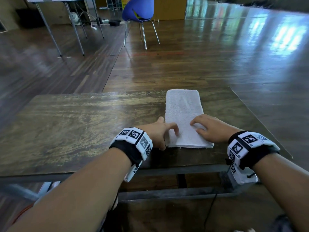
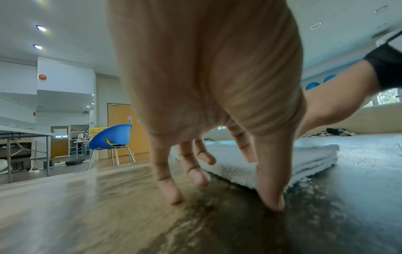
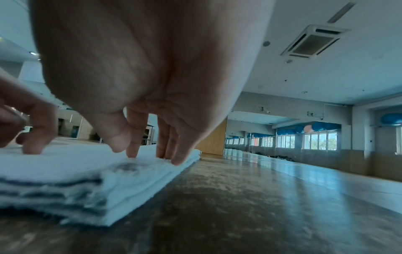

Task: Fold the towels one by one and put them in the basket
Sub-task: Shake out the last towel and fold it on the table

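Note:
A white towel [image 1: 182, 108], folded into a long narrow strip of several layers, lies on the right half of the wooden table [image 1: 66, 123]. My left hand [image 1: 164, 133] is at its near left corner. In the left wrist view the thumb and outer fingers [image 2: 169, 192] touch the table beside the towel [image 2: 315, 154], and the other fingers reach over it. My right hand [image 1: 205, 128] rests its straight fingertips [image 3: 132, 151] on the top of the towel [image 3: 65, 171] near its right edge. Neither hand grips the cloth.
The table's near edge and its metal frame [image 1: 167, 171] lie just below my wrists. Beyond the table are a wooden floor, a blue chair [image 1: 138, 10] and a folding table [image 1: 58, 0]. A yellow basket [image 2: 97, 131] shows behind the chair.

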### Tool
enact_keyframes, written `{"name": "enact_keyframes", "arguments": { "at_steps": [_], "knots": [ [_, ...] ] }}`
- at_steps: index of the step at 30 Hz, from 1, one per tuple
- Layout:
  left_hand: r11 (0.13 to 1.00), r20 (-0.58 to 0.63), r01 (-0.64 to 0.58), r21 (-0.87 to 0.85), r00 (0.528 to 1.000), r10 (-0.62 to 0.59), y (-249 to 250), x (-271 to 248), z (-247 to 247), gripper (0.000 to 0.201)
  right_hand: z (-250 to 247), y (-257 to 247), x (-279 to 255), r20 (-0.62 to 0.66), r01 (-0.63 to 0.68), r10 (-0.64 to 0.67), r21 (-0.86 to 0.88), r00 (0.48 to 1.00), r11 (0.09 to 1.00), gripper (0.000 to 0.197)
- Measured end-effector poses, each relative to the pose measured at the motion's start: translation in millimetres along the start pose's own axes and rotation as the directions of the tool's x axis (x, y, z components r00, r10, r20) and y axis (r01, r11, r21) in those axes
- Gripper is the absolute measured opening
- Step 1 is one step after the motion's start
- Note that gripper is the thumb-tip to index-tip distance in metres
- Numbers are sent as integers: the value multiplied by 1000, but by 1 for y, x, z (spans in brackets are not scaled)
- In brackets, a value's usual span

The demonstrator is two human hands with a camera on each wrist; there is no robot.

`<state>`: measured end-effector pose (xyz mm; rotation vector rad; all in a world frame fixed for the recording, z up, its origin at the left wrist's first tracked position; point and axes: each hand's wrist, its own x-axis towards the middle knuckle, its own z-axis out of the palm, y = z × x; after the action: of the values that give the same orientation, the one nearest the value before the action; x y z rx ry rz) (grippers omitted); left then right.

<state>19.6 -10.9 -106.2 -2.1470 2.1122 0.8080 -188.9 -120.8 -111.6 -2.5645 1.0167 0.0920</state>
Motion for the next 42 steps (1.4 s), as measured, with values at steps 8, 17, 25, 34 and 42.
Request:
{"name": "enact_keyframes", "arguments": {
  "at_steps": [8,17,25,34,42],
  "knots": [
    [982,-158,-177,-73,974,164,-6,6,1,37,-6,21,-2,30,-56,55,8,998,998,57],
    [974,-155,-223,-50,965,213,-4,2,0,16,-3,31,-16,61,6,-8,28,998,1000,65],
    [906,-436,-262,-333,895,99,6,9,-12,9,1,35,-27,91,28,-39,116,995,993,85],
    [811,-598,-299,-503,798,-77,9,12,-18,11,-13,29,-24,-375,213,-109,248,921,945,7],
    [720,-194,109,-685,926,-324,-6,20,-28,22,-17,24,-18,34,-60,52,762,998,645,20]
  ]
}}
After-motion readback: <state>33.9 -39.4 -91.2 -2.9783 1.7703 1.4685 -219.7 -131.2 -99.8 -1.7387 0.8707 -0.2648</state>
